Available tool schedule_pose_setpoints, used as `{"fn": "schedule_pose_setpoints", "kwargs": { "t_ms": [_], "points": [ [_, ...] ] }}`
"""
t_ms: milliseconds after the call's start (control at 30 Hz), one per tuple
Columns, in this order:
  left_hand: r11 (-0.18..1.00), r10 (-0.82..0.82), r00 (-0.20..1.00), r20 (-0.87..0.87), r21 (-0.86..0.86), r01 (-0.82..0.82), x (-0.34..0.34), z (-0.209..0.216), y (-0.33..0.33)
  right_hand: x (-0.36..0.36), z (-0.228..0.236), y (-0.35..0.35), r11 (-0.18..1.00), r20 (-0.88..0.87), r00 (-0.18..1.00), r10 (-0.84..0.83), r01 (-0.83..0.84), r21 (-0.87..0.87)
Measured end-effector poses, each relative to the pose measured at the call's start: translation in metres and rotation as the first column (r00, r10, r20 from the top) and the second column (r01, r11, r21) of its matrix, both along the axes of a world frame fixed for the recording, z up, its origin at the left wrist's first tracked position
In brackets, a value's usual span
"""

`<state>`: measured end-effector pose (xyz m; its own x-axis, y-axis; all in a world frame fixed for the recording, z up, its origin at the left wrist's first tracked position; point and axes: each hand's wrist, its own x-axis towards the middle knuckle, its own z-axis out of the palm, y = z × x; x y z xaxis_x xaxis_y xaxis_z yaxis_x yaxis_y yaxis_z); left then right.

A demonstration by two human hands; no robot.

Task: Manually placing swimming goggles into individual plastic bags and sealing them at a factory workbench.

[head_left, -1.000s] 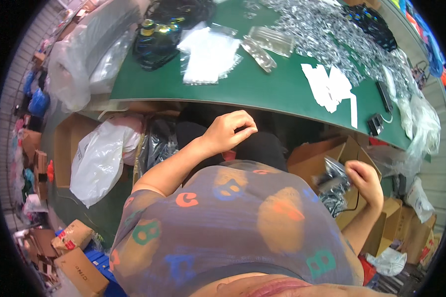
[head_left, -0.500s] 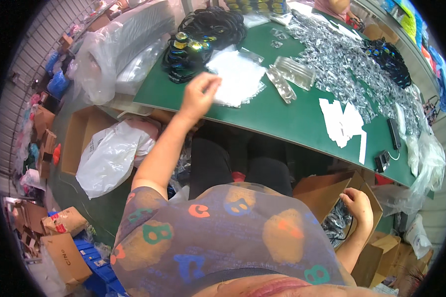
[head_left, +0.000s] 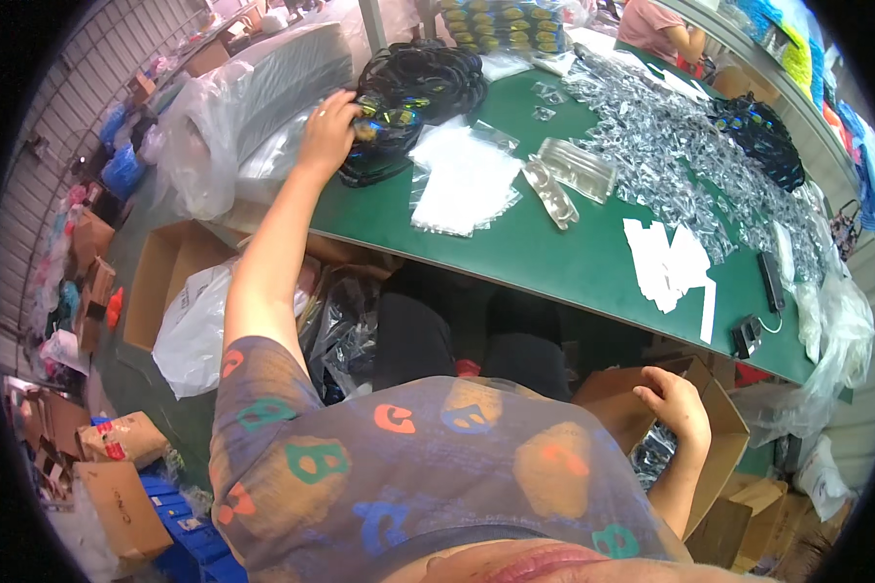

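Note:
My left hand (head_left: 329, 134) reaches to the left edge of a pile of swim goggles (head_left: 423, 83) with black straps and shiny yellowish lenses. Its fingers are apart at the nearest pair, with no firm grip visible. Right of the goggles lies a stack of clear plastic bags with white sheets (head_left: 465, 185). My right hand (head_left: 673, 403) hangs over an open cardboard box (head_left: 719, 403), fingers loosely bent and apart, nothing in them. Inside that box are dark things in clear wrapping (head_left: 653, 455), partly hidden by my hand and forearm.
On the green table (head_left: 574, 257) lie clear plastic cases (head_left: 578, 167), a wide heap of small clear pieces (head_left: 642, 136), white paper strips (head_left: 666, 262) and a black device (head_left: 770, 282). Plastic-wrapped grey sheets (head_left: 282, 97) stand left. Another person (head_left: 651, 29) sits beyond the table.
My left hand has moved up and left, from beside the bag stack to the goggles pile. My right hand has shifted slightly left above the box.

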<state>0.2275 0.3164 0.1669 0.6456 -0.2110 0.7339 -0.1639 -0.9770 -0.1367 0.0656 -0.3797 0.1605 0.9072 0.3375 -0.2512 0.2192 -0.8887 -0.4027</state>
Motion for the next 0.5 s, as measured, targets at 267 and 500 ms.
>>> {"fn": "schedule_pose_setpoints", "kwargs": {
  "t_ms": [267, 500],
  "points": [
    [0.994, 0.038, 0.999, -0.001, -0.104, -0.038, -0.129, -0.077, -0.015, 0.018, 0.000, 0.016, 0.996, 0.004, 0.996, 0.089, -0.089, -0.019],
    [0.929, 0.123, 0.992, -0.013, -0.351, -0.120, -0.117, -0.056, 0.005, 0.034, 0.009, 0.055, 0.969, 0.007, 0.969, 0.248, -0.248, -0.017]
  ]
}}
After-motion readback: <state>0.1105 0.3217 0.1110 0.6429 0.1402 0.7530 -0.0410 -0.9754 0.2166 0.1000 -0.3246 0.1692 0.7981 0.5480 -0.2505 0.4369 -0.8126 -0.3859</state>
